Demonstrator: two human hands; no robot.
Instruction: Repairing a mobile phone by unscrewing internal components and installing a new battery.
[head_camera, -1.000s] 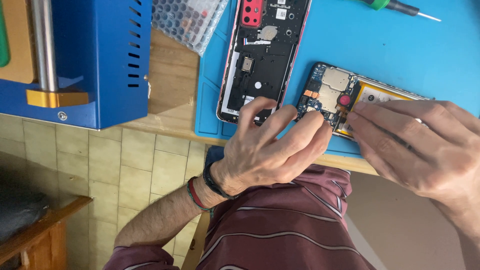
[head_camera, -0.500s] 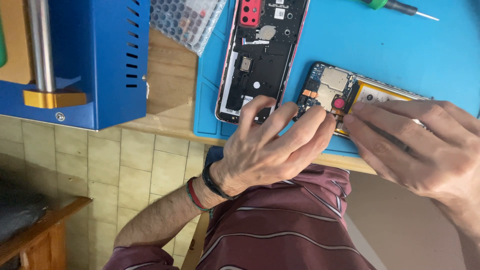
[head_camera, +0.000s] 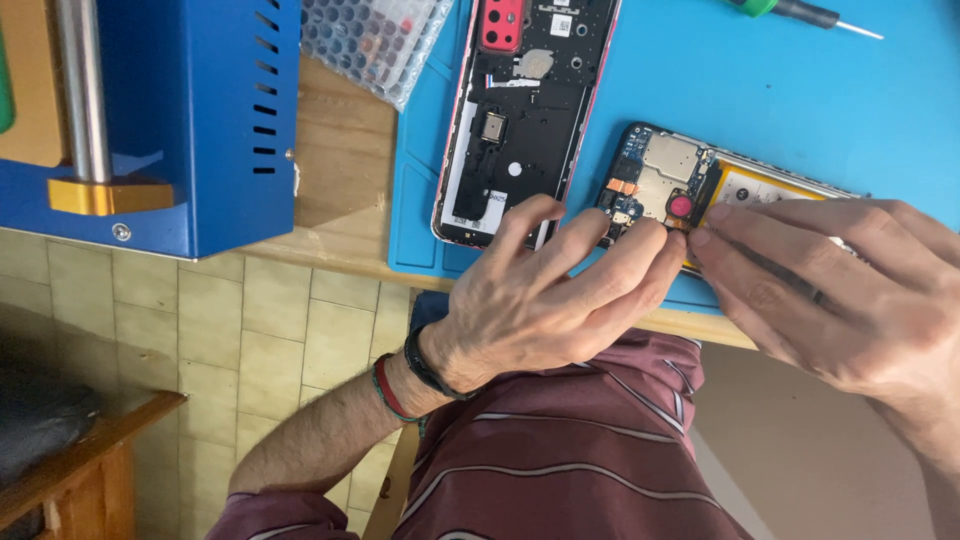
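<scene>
Both hands meet over an opened phone with a blue circuit board and yellow battery (head_camera: 668, 190), lying on a blue rubber mat (head_camera: 800, 90) on the wooden worktop (head_camera: 340, 180). Left hand (head_camera: 540, 300) pinches its near edge; right hand (head_camera: 830, 290) covers the battery end, and whether it's actually gripping, can't tell. Beige floor tiles (head_camera: 200, 330) below. Black-and-pink phone back shell (head_camera: 520, 110) sits just beside, top cut off.

Wooden bench (head_camera: 345, 150): blue mat (head_camera: 800, 90), blue machine (head_camera: 200, 120), bubble wrap (head_camera: 375, 40)
</scene>
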